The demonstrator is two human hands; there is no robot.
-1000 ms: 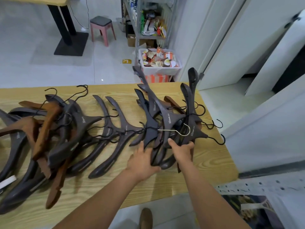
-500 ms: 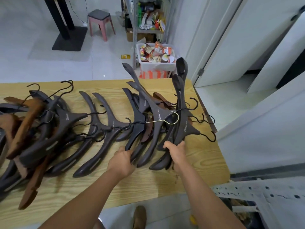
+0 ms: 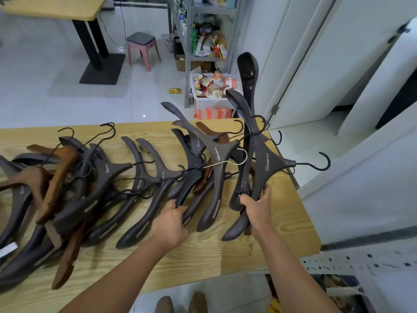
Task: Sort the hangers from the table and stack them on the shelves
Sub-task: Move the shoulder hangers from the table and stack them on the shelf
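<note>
Dozens of wooden hangers cover the table (image 3: 203,256), which has a pale wood-grain top. At its left edge they lie in a tangled heap (image 3: 27,199), dark brown ones mixed with a few reddish-brown hangers (image 3: 61,175), their black hooks crossing one another. Toward the middle, a looser row of dark hangers (image 3: 144,177) is fanned out with the hooks pointing right and the lower arms reaching toward the near edge.

The left hand (image 3: 171,224) is near the middle of the table. Its fingers are curled round the lower arm of a dark hanger (image 3: 194,168) that still lies among the others. Just right of it, a gold-coloured hook (image 3: 237,158) crosses another dark hanger (image 3: 220,154); I cannot tell which hanger it belongs to.

By the right edge, the right hand (image 3: 259,208) grips a bundle of dark hangers (image 3: 268,161) by their lower arms, thumb on one side and fingers wrapped round the other. The bundle is tilted up off the tabletop, its upper tips rising past the far edge and one black hook sticking out beyond the right edge.

On the floor beyond the table stand a pink stool (image 3: 142,48), a metal rack (image 3: 187,64) and a white bin of snack packets (image 3: 214,102).
</note>
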